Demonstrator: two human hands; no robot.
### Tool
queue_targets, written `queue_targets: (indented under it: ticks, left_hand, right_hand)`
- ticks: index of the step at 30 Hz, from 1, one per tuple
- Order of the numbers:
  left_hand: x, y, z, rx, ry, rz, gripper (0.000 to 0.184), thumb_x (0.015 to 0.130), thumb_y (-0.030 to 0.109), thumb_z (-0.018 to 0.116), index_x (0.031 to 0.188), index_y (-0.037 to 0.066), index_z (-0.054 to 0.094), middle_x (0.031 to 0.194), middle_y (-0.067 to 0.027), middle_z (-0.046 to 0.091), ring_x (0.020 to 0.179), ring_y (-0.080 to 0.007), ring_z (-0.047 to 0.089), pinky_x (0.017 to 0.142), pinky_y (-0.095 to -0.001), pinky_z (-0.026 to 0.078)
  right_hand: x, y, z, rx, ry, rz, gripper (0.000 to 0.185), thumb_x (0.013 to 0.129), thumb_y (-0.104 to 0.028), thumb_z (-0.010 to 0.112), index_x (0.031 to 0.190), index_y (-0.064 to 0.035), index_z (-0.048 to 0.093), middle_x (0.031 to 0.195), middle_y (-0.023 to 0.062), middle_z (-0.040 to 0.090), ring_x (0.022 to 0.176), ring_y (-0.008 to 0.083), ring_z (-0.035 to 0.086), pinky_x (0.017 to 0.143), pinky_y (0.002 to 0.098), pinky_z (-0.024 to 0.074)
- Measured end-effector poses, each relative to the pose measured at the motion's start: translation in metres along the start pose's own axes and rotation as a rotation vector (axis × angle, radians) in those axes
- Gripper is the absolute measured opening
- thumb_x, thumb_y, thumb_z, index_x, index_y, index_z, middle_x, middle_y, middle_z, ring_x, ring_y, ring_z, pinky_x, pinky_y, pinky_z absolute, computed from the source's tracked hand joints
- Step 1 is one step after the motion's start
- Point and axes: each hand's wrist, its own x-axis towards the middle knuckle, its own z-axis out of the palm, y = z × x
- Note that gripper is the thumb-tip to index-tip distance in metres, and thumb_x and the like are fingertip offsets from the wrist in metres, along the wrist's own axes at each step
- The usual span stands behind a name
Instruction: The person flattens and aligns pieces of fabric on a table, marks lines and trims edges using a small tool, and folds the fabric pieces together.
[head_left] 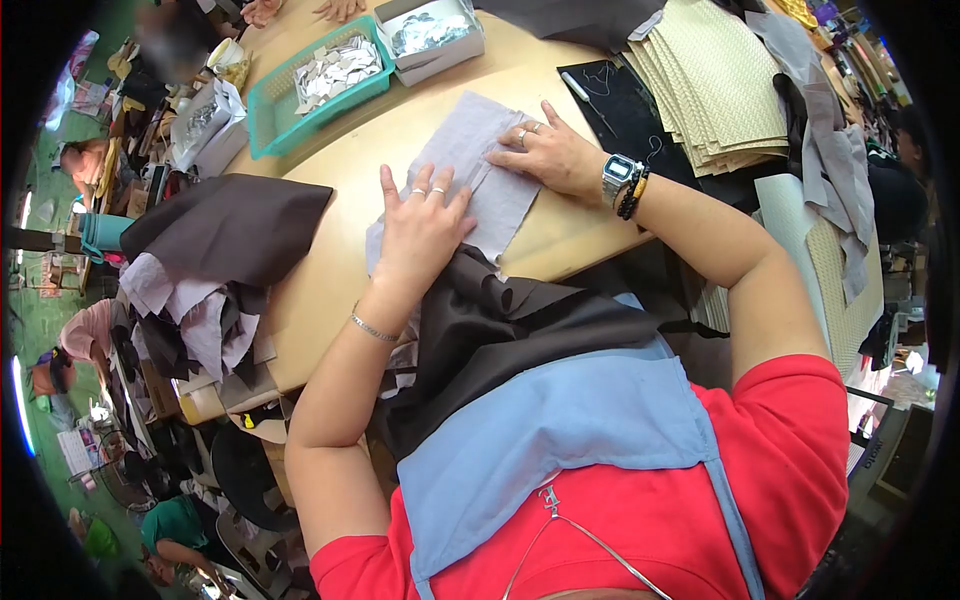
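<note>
A light grey-lilac cloth (455, 150) lies on the wooden table (350, 185), with a fold or seam running across it. My left hand (422, 225) rests flat on its lower left part, fingers spread. On its right side, my right hand (550, 155) presses down with the fingers apart. Dark brown fabric (500, 325) hangs from the table edge over my lap, touching the cloth's lower end near my left hand.
A teal basket (262, 120) of small pale pieces and a white box (440, 70) stand at the back. Dark and lilac fabric (235, 220) is piled at left. Cream textured sheets (710, 90) and a black mat with a tool are at right. Another person's hands show at the top.
</note>
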Motion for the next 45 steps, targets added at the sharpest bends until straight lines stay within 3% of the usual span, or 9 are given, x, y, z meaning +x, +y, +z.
queue_targets:
  ticks: [11,20,26,29,31,36,40,43,45]
  left_hand:
    - [0.021,0.001,-0.019,-0.148,-0.192,-0.092,0.037,0.081,0.046,0.071,0.103,0.017,0.067,0.106,-0.0072,0.06,0.113,-0.0253,0.056,0.104,-0.0778,0.019]
    - [0.033,-0.001,-0.022,-0.2,-0.337,-0.111,0.04,0.08,0.047,0.071,0.105,0.016,0.068,0.117,-0.0111,0.059,0.118,-0.0296,0.054,0.102,-0.0816,0.016]
    - [0.017,0.002,-0.008,-0.255,-0.179,-0.187,0.033,0.083,0.045,0.071,0.094,0.016,0.064,0.117,-0.0047,0.059,0.118,-0.0271,0.055,0.102,-0.08,0.02]
    - [0.001,0.003,0.021,-0.448,0.013,-0.294,0.034,0.08,0.042,0.074,0.099,0.016,0.062,0.121,-0.0047,0.058,0.124,-0.0278,0.051,0.102,-0.0798,0.018]
    - [-0.002,0.004,0.022,-0.569,0.0,-0.351,0.034,0.079,0.037,0.076,0.101,0.017,0.061,0.125,-0.0031,0.057,0.127,-0.027,0.049,0.104,-0.0782,0.018]
    - [-0.001,0.002,0.023,-0.652,0.038,-0.394,0.048,0.076,0.039,0.078,0.115,0.017,0.062,0.131,-0.0041,0.055,0.131,-0.0268,0.046,0.106,-0.0765,0.016]
    - [0.0,-0.001,0.029,-0.603,-0.023,-0.387,0.063,0.073,0.048,0.077,0.127,0.019,0.062,0.145,-0.0069,0.048,0.142,-0.0281,0.035,0.108,-0.0755,0.011]
    - [0.0,0.0,0.028,-0.579,-0.065,-0.383,0.068,0.073,0.051,0.076,0.131,0.02,0.061,0.15,-0.0074,0.044,0.145,-0.0287,0.031,0.108,-0.0753,0.008]
    - [0.0,-0.001,0.026,-0.58,-0.083,-0.383,0.07,0.072,0.053,0.075,0.133,0.021,0.061,0.152,-0.0074,0.043,0.146,-0.0289,0.029,0.108,-0.0753,0.007]
  right_hand:
    - [0.008,-0.016,-0.012,0.067,-0.125,0.088,0.037,0.096,-0.016,0.046,0.131,-0.0149,0.054,0.135,0.0069,0.055,0.12,0.0263,0.058,0.106,0.0607,0.0367]
    - [0.005,-0.013,-0.004,0.176,-0.062,0.097,0.037,0.095,-0.015,0.047,0.131,-0.0181,0.055,0.135,0.0043,0.056,0.114,0.0253,0.062,0.106,0.0567,0.038]
    - [0.003,-0.01,0.004,0.136,0.05,0.066,0.037,0.092,-0.013,0.052,0.128,-0.0156,0.058,0.131,0.0078,0.058,0.107,0.0256,0.064,0.1,0.0523,0.0423]
    - [0.0,0.006,-0.024,0.249,0.079,0.268,0.037,0.087,-0.013,0.061,0.123,-0.0104,0.061,0.118,0.0135,0.064,0.101,0.0298,0.065,0.093,0.0462,0.0475]
    - [-0.016,0.027,-0.016,0.329,0.428,0.583,0.037,0.083,-0.017,0.067,0.119,-0.0094,0.064,0.109,0.0149,0.068,0.101,0.0341,0.064,0.089,0.0441,0.0506]
    - [-0.044,0.061,0.0,0.22,0.351,0.777,0.032,0.082,-0.011,0.068,0.113,-0.0023,0.068,0.091,0.0174,0.07,0.081,0.0327,0.068,0.077,0.0395,0.0552]
    - [-0.03,0.056,-0.01,0.795,0.476,0.805,0.042,0.086,-0.012,0.071,0.126,-0.0011,0.063,0.093,0.0089,0.072,0.08,0.0141,0.069,0.079,0.0274,0.0552]
    - [0.005,0.025,-0.009,1.726,0.606,0.641,0.041,0.095,-0.012,0.065,0.132,0.0019,0.056,0.102,0.0033,0.067,0.09,0.0125,0.066,0.085,0.0275,0.0549]
    - [0.023,0.006,-0.006,2.015,0.4,0.551,0.038,0.098,-0.014,0.06,0.133,0.0017,0.054,0.11,0.0048,0.064,0.1,0.0151,0.065,0.092,0.0288,0.0536]
